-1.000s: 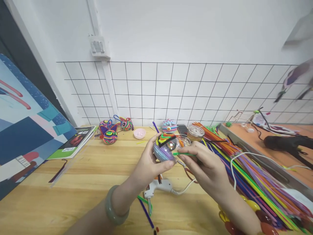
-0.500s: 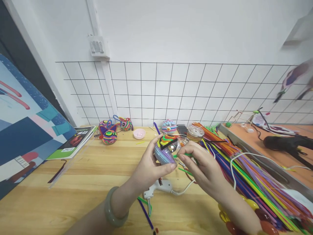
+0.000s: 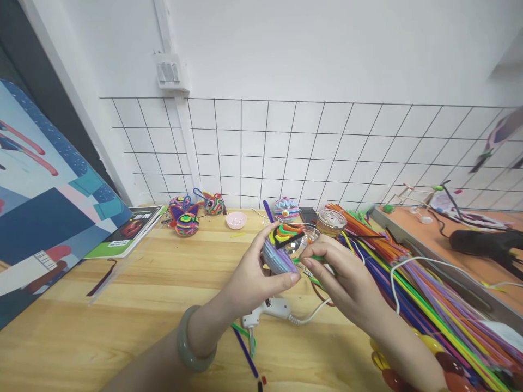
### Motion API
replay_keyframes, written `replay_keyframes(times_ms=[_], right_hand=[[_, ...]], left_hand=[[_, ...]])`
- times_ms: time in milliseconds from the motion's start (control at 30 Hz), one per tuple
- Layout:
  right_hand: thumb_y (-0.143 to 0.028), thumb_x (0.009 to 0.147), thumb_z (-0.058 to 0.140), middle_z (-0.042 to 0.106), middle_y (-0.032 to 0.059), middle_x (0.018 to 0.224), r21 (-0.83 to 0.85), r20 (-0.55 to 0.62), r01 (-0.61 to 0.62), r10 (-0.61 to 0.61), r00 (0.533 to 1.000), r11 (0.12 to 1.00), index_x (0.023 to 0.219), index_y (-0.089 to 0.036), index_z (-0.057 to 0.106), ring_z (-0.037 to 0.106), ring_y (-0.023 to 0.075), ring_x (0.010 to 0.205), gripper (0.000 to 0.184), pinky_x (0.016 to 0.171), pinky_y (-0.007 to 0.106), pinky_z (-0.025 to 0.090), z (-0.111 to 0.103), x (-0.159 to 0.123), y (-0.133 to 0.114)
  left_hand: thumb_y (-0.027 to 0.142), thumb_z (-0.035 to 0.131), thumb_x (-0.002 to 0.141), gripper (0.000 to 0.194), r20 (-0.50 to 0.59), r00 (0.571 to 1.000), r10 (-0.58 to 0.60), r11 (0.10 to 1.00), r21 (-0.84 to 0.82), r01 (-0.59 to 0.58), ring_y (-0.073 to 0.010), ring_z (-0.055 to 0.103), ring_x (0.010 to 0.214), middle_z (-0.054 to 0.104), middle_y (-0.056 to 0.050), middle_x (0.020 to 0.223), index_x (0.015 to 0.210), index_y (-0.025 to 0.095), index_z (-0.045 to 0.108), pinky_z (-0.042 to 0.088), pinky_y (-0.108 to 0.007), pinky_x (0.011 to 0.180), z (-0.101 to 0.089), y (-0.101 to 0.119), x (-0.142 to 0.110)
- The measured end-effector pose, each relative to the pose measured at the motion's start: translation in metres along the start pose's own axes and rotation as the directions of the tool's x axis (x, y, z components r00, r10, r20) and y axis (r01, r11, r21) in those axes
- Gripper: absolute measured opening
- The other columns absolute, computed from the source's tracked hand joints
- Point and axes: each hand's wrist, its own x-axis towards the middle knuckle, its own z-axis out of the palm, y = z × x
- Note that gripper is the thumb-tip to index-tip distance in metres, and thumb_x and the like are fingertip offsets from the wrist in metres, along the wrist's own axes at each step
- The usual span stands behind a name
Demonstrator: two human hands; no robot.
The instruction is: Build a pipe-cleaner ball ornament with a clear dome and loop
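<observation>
My left hand [image 3: 255, 272] is wrapped round a clear ball [image 3: 281, 257] partly covered with coloured pipe cleaners: blue and purple below, yellow, green, orange and black on top. Part of its right side shows bare, shiny clear plastic. My right hand [image 3: 341, 267] pinches a green pipe cleaner [image 3: 300, 260] between thumb and fingertips, its end against or very near the ball's right side. Below the hands, a white glue gun [image 3: 267, 310] lies on the wooden table [image 3: 163, 321]. Beside its nozzle are a blue pipe cleaner [image 3: 245, 353] and a green piece.
Bundles of pipe cleaners [image 3: 429, 305] cover the right side, crossed by a white cable [image 3: 393, 288]. Along the back stand decorated balls [image 3: 187, 224], a pink dish [image 3: 236, 220], a striped ball [image 3: 286, 209] and a lidded clear cup [image 3: 332, 220]. Magazines [image 3: 122, 237] lie at left.
The whole scene has shifted slightly rightward in view. Both hands keep hold of the ball and the green pipe cleaner, with little visible change between them.
</observation>
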Motion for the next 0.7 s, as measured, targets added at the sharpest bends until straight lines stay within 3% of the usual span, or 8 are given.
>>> replay_keyframes(times_ms=[300, 700], right_hand=[[-0.017, 0.095, 0.046, 0.053, 0.0029, 0.080, 0.009, 0.020, 0.001, -0.001, 1.000, 1.000, 0.091, -0.019, 0.053, 0.052, 0.0150, 0.075, 0.009, 0.066, 0.028, 0.042, 0.0011, -0.0007, 0.0023], [-0.015, 0.094, 0.046, 0.055, 0.0019, 0.082, -0.016, 0.039, 0.030, -0.030, 0.999, 0.999, 0.092, -0.021, 0.051, 0.052, 0.0146, 0.077, 0.008, 0.068, 0.026, 0.042, 0.0007, 0.0000, 0.0029]], left_hand=[[0.020, 0.076, 0.070, 0.082, 0.004, 1.000, -0.023, 1.000, 0.000, 0.023, -0.0282, 0.053, 0.120, 0.061, -0.009, 0.120, 0.139, 0.029, 0.031, 0.044, -0.042, 0.100, -0.0006, -0.0005, 0.0000], [0.020, 0.076, 0.070, 0.082, 0.009, 1.000, -0.019, 1.000, 0.005, 0.019, -0.0267, 0.053, 0.120, 0.055, -0.009, 0.131, 0.138, 0.029, 0.033, 0.041, -0.040, 0.103, -0.0005, -0.0001, 0.0005]])
